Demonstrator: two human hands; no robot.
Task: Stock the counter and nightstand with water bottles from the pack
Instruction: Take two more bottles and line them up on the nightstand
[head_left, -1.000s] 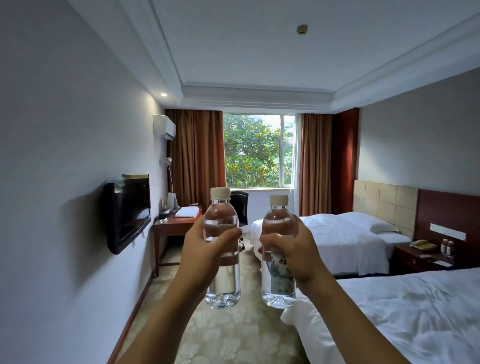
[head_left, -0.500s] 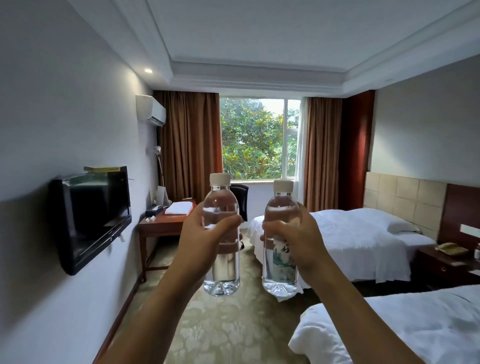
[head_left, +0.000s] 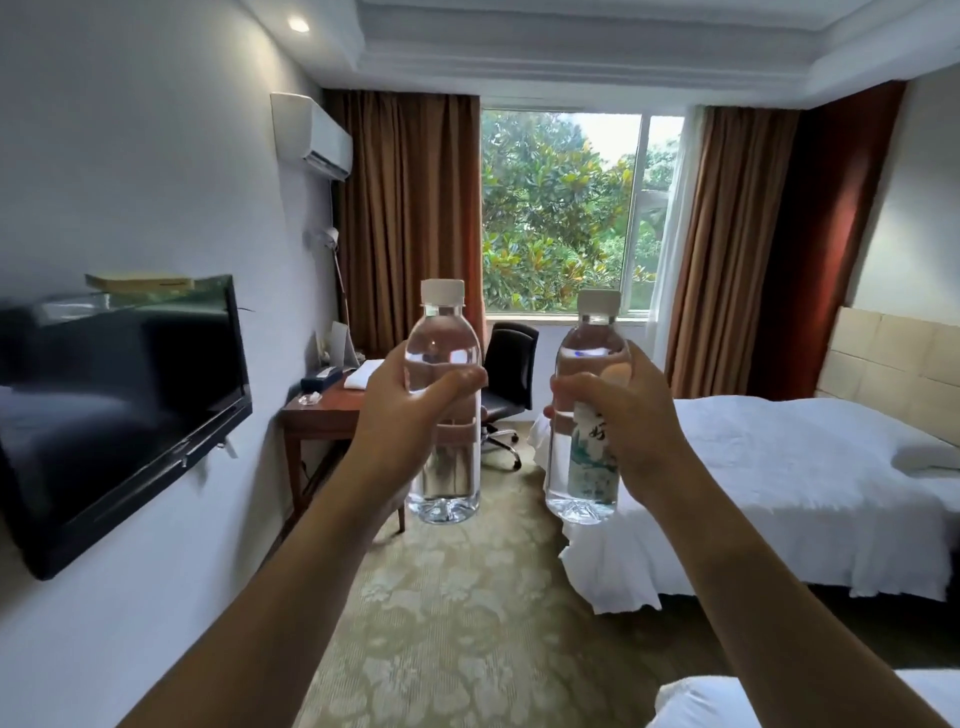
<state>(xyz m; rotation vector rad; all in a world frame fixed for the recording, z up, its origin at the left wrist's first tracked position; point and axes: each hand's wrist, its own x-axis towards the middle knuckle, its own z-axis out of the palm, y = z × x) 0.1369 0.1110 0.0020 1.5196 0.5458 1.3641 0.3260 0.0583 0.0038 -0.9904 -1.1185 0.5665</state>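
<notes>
Desk (head_left: 322, 415) nearer now; upright bottle (head_left: 442, 405) in left hand (head_left: 410, 415), another (head_left: 589, 415) in right hand (head_left: 634, 415).

2 clear plastic water bottles with white caps stand upright in the air, side by side but apart, in front of the window (head_left: 563, 208). The left bottle (head_left: 443, 400) shows clear water and its label cannot be read, while the right bottle (head_left: 589, 410) shows a white and teal printed label. Both look full and sealed.

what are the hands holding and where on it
Each holds an upright water bottle around its middle: left hand on the left bottle, right hand on the right bottle. Caps and bases are free.
</notes>
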